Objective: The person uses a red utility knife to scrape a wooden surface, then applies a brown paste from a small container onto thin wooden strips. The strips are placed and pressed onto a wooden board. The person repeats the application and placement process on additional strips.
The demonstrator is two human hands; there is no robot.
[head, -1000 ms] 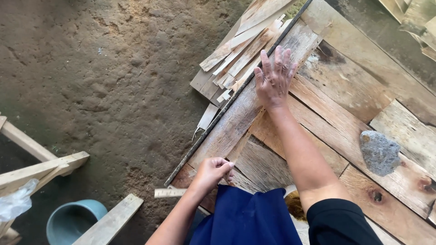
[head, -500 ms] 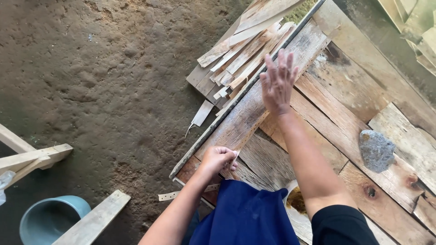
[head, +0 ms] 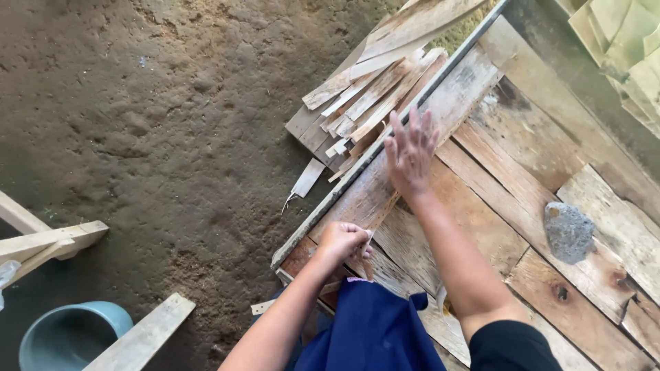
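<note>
**Inspector:** Dirt floor [head: 137, 137] on the left, rough plank bench [head: 522, 178] on the right. Report on the work piece.

**Operator:** From my remote feed, a thin wood strip [head: 381, 206] lies slantwise on the bench, near the dark metal rail [head: 385, 144] along its edge. The left hand [head: 344, 242] is closed in a narrow pinch on the strip's near end, fingers curled. The right hand [head: 410, 152] is open, fingers spread, palm down over the strip's far end; I cannot tell whether it presses or hovers just above.

**Inspector:** Why held so?

**Operator:** My judgement: one end pinched and the other flattened keeps a springy strip straight against the boards. The right arm is stretched forward, the left bent close to the blue cloth [head: 371, 330] at the body.

**Inspector:** Surroundings?

**Operator:** A heap of offcuts [head: 364, 89] lies past the rail, a grey stone [head: 568, 232] rests on the bench well apart to the right, and a bluish bucket [head: 69, 333] stands on the floor beside a loose board [head: 141, 336].
</note>
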